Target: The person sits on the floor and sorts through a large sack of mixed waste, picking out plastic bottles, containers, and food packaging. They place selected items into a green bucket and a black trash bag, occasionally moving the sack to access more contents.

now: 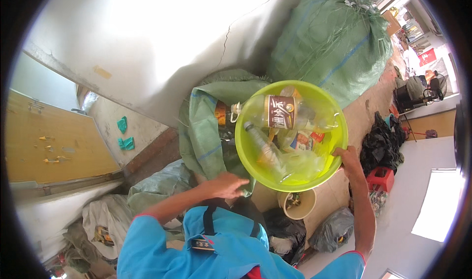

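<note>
My right hand [348, 159] grips the rim of a lime-green plastic basin [291, 187], tilted beside an open green woven sack [202, 131]. Inside the basin lie a large clear plastic bottle with a brown label [280, 112], a smaller clear bottle [263, 142], a crumpled translucent plastic piece [306, 164] and other plastic packaging. My left hand [230, 185] is at the sack's near edge, left of the basin, fingers stretched out; whether it pinches the fabric cannot be told. In the sack's mouth shows a bottle with an orange label [220, 113].
A full, tied green woven sack [332, 47] stands against the white wall [166, 39]. Near me are a beige bucket [298, 205] with small items, a grey plastic bag [333, 229] and a black bag [285, 231]. A red container [381, 178] and black bags [381, 146] sit at the right.
</note>
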Motion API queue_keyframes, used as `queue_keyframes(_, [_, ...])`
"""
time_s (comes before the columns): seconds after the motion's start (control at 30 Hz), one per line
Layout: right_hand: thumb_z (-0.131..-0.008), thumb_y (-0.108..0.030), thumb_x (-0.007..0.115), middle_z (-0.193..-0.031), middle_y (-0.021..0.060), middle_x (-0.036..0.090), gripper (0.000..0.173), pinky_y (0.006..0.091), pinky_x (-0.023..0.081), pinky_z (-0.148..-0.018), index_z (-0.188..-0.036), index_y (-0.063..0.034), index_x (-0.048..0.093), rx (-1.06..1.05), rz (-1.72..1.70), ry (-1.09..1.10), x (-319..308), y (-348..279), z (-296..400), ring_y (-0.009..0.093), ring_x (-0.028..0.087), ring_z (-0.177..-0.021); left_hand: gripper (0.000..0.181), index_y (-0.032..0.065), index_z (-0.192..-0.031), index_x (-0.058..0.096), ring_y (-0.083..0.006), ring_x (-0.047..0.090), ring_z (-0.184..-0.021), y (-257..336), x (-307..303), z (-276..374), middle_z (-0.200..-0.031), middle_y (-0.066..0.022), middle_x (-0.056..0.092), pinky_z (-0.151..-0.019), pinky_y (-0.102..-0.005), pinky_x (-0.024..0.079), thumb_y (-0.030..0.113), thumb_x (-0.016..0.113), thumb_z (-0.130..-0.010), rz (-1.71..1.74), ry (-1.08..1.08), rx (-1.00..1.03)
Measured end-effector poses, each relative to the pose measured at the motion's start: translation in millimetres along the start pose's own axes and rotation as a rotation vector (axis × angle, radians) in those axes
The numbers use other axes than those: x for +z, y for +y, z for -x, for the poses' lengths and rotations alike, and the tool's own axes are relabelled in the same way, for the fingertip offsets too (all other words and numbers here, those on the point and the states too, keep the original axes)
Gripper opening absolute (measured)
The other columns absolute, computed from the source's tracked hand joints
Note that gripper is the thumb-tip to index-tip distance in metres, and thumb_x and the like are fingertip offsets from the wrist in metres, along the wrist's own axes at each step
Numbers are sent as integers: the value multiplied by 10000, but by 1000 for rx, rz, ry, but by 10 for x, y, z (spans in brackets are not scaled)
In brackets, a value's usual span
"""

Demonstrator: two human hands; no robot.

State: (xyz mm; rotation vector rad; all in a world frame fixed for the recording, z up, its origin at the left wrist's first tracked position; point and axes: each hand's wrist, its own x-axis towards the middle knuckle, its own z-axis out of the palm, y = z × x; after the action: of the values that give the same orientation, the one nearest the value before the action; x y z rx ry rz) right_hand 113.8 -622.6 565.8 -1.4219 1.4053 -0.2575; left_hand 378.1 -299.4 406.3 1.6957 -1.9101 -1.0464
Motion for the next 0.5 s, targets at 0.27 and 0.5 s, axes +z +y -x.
queue_keyframes(0.27, [-711, -104, 624, -764, 198, 669, 354, 368, 568, -443, -953, 155, 619, 14, -53, -33, 68, 228, -115, 277, 671, -570, 718, 1, -1327, 490, -420, 513, -1150, -388, -1056, -44, -1164, -220, 584, -994, -497, 403, 328, 777, -755, -299, 1275, -555])
queue_keyframes(0.5, [-727, -79, 607, -768, 193, 671, 321, 351, 546, -462, -925, 172, 637, -49, 29, -32, 86, 108, -112, 259, 670, -588, 631, -36, -1301, 521, -250, 611, -1043, -611, -1475, -327, -1150, -149, 623, -878, -374, 494, 294, 740, -809, 1186, 1051, -561])
